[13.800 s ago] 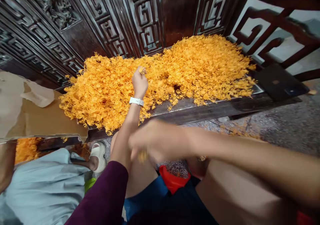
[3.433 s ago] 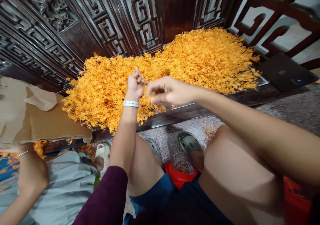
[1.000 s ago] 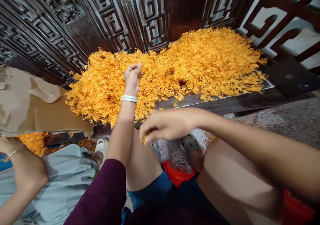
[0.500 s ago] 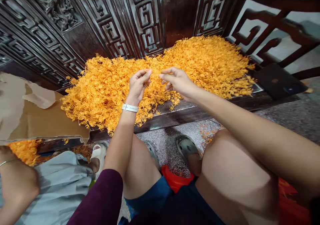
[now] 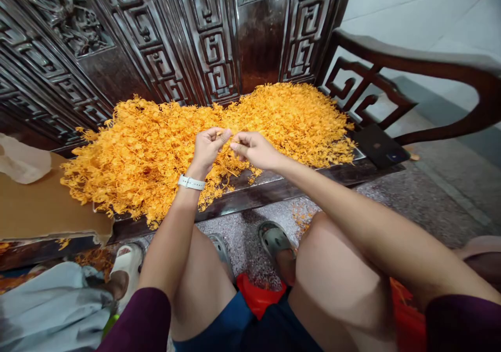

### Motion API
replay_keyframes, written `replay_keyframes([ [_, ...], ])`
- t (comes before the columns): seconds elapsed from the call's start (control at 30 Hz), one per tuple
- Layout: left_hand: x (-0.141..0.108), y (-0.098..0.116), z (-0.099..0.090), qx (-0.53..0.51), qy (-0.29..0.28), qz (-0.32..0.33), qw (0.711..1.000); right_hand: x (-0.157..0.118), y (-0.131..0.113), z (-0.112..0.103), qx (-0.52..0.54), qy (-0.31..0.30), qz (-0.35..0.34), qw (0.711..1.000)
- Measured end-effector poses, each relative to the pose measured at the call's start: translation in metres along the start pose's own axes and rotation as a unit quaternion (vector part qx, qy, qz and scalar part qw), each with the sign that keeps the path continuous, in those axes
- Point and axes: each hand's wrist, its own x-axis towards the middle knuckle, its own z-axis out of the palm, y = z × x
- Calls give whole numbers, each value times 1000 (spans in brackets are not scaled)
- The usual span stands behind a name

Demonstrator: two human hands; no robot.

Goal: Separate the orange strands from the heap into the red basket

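Note:
Two heaps of small orange plastic flower pieces, a left heap (image 5: pixel 133 159) and a right heap (image 5: pixel 301 122), run together on a dark wooden bench (image 5: pixel 246 198). Over the place where they meet, my left hand (image 5: pixel 206 149) pinches a small orange plastic piece between thumb and forefinger; a pale watch strap circles that wrist. Close beside it, fingertips almost touching, my right hand (image 5: pixel 256 151) is also closed in a pinch. A bit of orange shows at its fingertips, too small to make out fully.
A carved bench back (image 5: pixel 211 44) rises behind the heaps, with a curved armrest (image 5: pixel 430 65) at right. Near it lies a dark Apple-marked device (image 5: pixel 378 144). Cardboard (image 5: pixel 43 206) covers the left side. Below are a red bag (image 5: pixel 260 297) and another person's grey-blue clothing (image 5: pixel 55 305).
My view has swung to the right, showing more of the armrest. My hands have come closer together, and the right fingers, looser before, are now pinched.

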Motion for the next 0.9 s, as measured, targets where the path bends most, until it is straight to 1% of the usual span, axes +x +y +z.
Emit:
replay_keyframes([
  [0.07, 4, -4, -2, -3, 27, 12, 1000, -9, -10, 5, 24, -33, -20, 999],
  [0.1, 8, -6, -5, -15, 54, 11, 998, -16, -17, 10, 36, -60, -38, 997],
  [0.13, 13, -8, -9, -33, 92, 3, 995, -25, -27, 17, 44, -105, -59, 992],
  [0.17, 18, -10, -15, -51, 135, -11, 989, -36, -37, 25, 45, -172, -84, 980],
  [0.2, 24, -12, -22, -65, 177, -28, 982, -47, -48, 33, 45, -246, -96, 963],
  [0.23, 29, -14, -29, -72, 207, -44, 975, -57, -59, 40, 40, -350, -109, 930],
  [0.27, 33, -15, -36, -70, 217, -58, 972, -66, -68, 46, 36, -417, -125, 900],
  [0.3, 36, -16, -43, -65, 212, -65, 973, -71, -76, 49, 51, -443, -126, 886],
  [0.33, 36, -16, -47, -61, 199, -62, 976, -73, -81, 49, 83, -427, -119, 893],
  [0.37, 36, -15, -51, -62, 183, -55, 980, -72, -84, 45, 130, -364, -103, 917],
  [0.4, 34, -15, -52, -64, 166, -48, 983, -66, -84, 40, 180, -271, -77, 943],
  [0.43, 31, -13, -51, -66, 153, -44, 985, -59, -82, 32, 221, -166, -49, 960],
  [0.47, 28, -12, -49, -66, 142, -43, 987, -50, -78, 23, 249, -70, -24, 966],
  [0.5, 25, -10, -46, -64, 130, -46, 988, -41, -72, 14, 259, 4, -1, 966],
  [0.53, 22, -8, -42, -59, 114, -47, 991, -33, -65, 6, 260, 55, 22, 964],
  [0.57, 20, -6, -38, -52, 95, -43, 993, -26, -58, 0, 256, 86, 43, 962],
  [0.63, 16, -3, -30, -38, 51, -19, 998, -17, -44, -8, 241, 116, 74, 961],
  [0.7, 12, 1, -23, -14, 7, 6, 1000, -12, -32, -10, 199, 125, 77, 969],
  [0.8, 4, 5, -13, 25, -42, 29, 998, -8, -18, -10, 96, 109, 44, 988],
  [0.9, -2, 5, -6, 58, -74, 63, 994, -3, -10, -10, 32, 83, -14, 996],
])
